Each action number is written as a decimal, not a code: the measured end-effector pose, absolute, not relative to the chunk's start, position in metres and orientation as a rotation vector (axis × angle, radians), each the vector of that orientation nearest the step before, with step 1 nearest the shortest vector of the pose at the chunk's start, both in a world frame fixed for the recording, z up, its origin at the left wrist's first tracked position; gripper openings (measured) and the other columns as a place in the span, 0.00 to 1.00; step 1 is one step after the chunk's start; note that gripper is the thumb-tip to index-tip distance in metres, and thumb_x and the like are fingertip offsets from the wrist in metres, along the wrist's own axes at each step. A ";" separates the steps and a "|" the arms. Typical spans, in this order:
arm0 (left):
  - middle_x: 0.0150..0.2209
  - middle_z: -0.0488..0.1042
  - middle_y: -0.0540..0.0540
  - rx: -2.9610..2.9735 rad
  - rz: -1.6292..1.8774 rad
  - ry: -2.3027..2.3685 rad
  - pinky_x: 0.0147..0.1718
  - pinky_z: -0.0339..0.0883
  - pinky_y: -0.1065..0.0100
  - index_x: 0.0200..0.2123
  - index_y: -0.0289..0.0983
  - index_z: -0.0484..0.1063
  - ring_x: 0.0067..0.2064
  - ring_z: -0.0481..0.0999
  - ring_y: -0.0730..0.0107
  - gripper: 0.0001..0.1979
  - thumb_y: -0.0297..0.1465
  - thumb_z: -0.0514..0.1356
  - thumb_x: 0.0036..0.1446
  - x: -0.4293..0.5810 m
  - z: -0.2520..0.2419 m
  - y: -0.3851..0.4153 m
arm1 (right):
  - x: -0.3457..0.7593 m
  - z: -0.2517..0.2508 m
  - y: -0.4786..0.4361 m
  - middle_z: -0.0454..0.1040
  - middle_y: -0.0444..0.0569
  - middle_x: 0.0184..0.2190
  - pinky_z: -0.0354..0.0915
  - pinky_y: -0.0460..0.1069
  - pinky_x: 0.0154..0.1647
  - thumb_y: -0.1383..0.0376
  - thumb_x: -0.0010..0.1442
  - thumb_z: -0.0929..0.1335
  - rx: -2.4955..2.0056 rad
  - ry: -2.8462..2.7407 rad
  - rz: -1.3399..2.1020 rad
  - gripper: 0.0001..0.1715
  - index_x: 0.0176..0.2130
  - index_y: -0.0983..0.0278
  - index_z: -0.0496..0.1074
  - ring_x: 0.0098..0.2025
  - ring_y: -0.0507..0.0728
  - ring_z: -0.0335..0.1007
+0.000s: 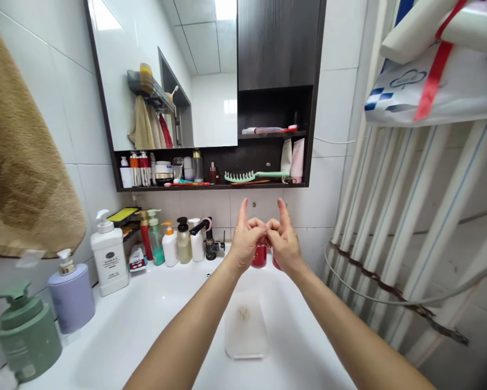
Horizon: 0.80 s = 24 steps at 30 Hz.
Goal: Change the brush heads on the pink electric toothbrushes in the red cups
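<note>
My left hand (249, 238) and my right hand (283, 238) are raised in front of me above the sink's far edge. One finger of each hand points up, while the others are curled in and meet in the middle. Anything pinched between them is hidden or too small to make out. Behind the hands stand red containers, one (259, 257) partly covered by my left hand. Below, in the white sink (145, 330), lies a whitish shallow tray (246, 338) with a small tan, forked thing (244, 313) showing in it.
A black faucet (210, 244) stands at the sink's back, left of my hands. Several pump bottles (183, 241) line the left rim. Above hangs a mirror cabinet (166, 81) with a green hairbrush (243, 176) on its shelf. White radiator pipes (414, 216) rise at right; a brown towel (19, 151) hangs left.
</note>
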<state>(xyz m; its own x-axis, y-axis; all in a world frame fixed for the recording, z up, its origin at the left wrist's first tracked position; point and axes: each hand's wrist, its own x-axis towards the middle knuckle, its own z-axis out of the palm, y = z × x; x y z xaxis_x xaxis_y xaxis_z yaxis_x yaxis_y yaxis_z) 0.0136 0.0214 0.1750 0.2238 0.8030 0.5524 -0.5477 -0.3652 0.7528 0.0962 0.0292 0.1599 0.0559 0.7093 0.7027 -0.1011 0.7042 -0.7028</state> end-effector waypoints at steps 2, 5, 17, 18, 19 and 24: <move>0.18 0.58 0.58 1.307 1.425 0.236 0.18 0.50 0.78 0.52 0.44 0.35 0.17 0.56 0.85 0.39 0.22 0.52 0.38 0.012 0.175 0.011 | 0.096 0.162 0.019 0.54 0.34 0.15 0.53 0.40 0.16 0.72 0.44 0.59 -0.532 -1.387 0.684 0.40 0.53 0.57 0.37 0.15 0.44 0.50; 0.18 0.59 0.59 1.287 1.424 0.223 0.18 0.51 0.78 0.51 0.45 0.35 0.17 0.56 0.85 0.39 0.23 0.53 0.38 0.010 0.173 0.003 | 0.096 0.160 0.010 0.55 0.33 0.15 0.52 0.40 0.15 0.72 0.44 0.60 -0.523 -1.368 0.727 0.39 0.53 0.56 0.38 0.14 0.44 0.50; 0.05 0.52 0.53 1.083 1.171 0.504 0.09 0.37 0.77 0.11 0.36 0.51 0.07 0.46 0.83 0.29 0.55 0.33 0.38 0.008 0.163 0.011 | 0.091 0.155 0.011 0.49 0.36 0.06 0.42 0.40 0.07 0.48 0.47 0.54 -0.563 -1.079 1.114 0.28 0.10 0.65 0.51 0.07 0.42 0.42; 0.05 0.52 0.53 1.086 1.154 0.521 0.09 0.37 0.77 0.11 0.36 0.51 0.07 0.46 0.83 0.29 0.56 0.33 0.38 0.008 0.162 0.013 | 0.091 0.154 0.012 0.49 0.36 0.06 0.41 0.40 0.07 0.48 0.47 0.54 -0.585 -1.082 1.115 0.28 0.10 0.65 0.50 0.07 0.42 0.42; 0.05 0.51 0.53 1.087 1.146 0.538 0.09 0.37 0.77 0.10 0.36 0.51 0.07 0.46 0.83 0.29 0.56 0.32 0.38 0.009 0.160 0.014 | 0.090 0.151 0.014 0.49 0.36 0.05 0.41 0.40 0.07 0.47 0.47 0.53 -0.610 -1.088 1.108 0.29 0.09 0.64 0.50 0.07 0.42 0.42; 0.05 0.51 0.53 1.072 1.140 0.633 0.10 0.34 0.77 0.10 0.36 0.50 0.08 0.46 0.84 0.30 0.55 0.31 0.38 0.010 0.136 0.021 | 0.095 0.124 0.031 0.47 0.36 0.06 0.46 0.42 0.08 0.46 0.47 0.49 -0.896 -1.259 0.895 0.29 0.09 0.63 0.47 0.08 0.44 0.42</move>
<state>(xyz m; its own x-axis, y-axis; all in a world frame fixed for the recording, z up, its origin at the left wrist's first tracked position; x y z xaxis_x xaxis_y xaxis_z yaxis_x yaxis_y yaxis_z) 0.0095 0.0211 0.1358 0.3333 0.9367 0.1072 -0.4048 0.0395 0.9136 0.0952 0.0310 0.1240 0.0924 0.9188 0.3839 -0.0607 0.3900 -0.9188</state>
